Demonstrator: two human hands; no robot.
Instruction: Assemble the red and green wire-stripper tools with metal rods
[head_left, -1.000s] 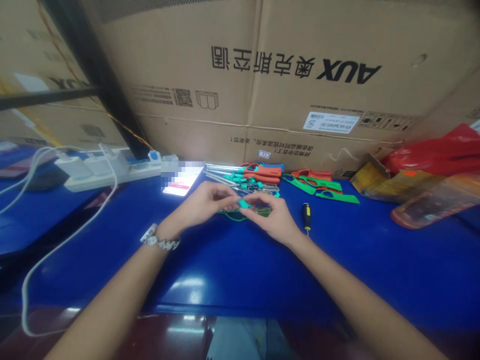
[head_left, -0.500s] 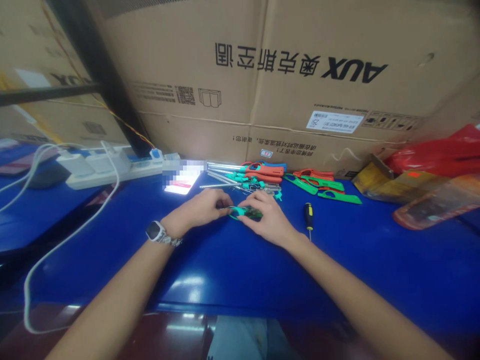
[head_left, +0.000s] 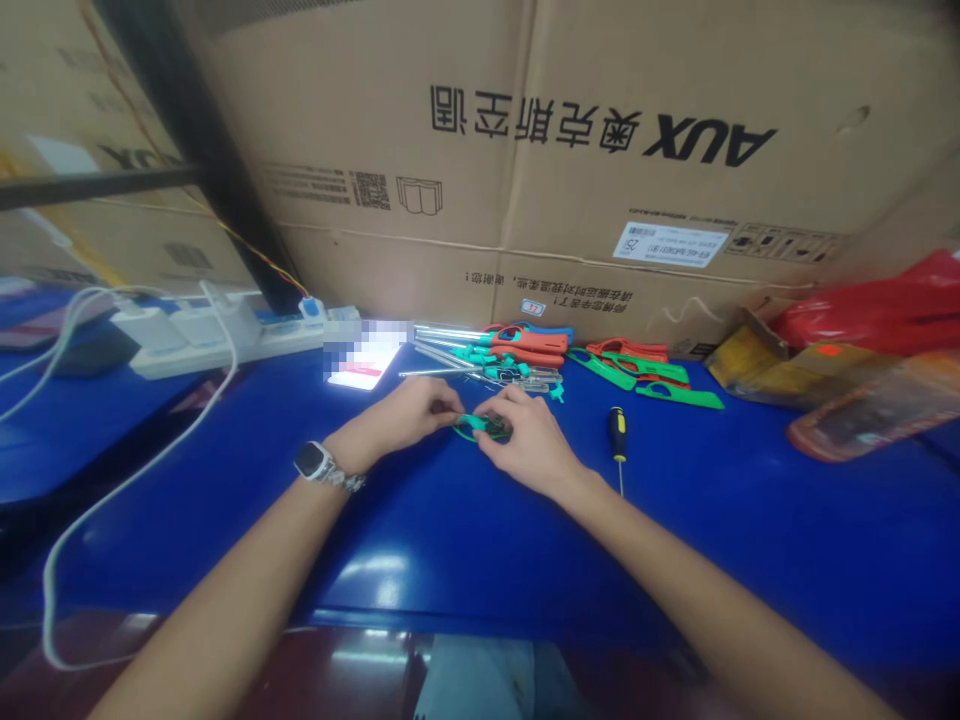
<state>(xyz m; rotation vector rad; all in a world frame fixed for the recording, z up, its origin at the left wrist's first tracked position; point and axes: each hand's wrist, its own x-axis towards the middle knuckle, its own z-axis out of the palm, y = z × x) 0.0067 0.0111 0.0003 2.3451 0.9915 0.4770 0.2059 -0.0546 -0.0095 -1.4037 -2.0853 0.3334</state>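
Observation:
Low over the blue table, a green lighter casing point(head_left: 474, 424) with a teal part in it lies between my hands. My left hand point(head_left: 420, 408) is closed in a pinch at the casing's left end. With thumb and fingers, my right hand point(head_left: 529, 440) grips its right side and hides part of it. Just beyond are red lighter handles point(head_left: 529, 347) with metal tubes point(head_left: 442, 340), plus small teal parts point(head_left: 480, 356). Several green and red casings point(head_left: 664, 372) lie further right. A black and yellow screwdriver point(head_left: 617, 435) rests right of my right hand.
A large cardboard box point(head_left: 390, 120) stands behind the table point(head_left: 465, 540). On the left are a white power strip point(head_left: 202, 350), a looping white cable point(head_left: 112, 505) and a lit phone point(head_left: 364, 365). A small open carton point(head_left: 757, 365) and red plastic bag point(head_left: 877, 305) are at right.
My right hand has shifted slightly left and its fingers have drawn in around the green casing. Less of the casing shows at its right end. My left hand stays nearly in place.

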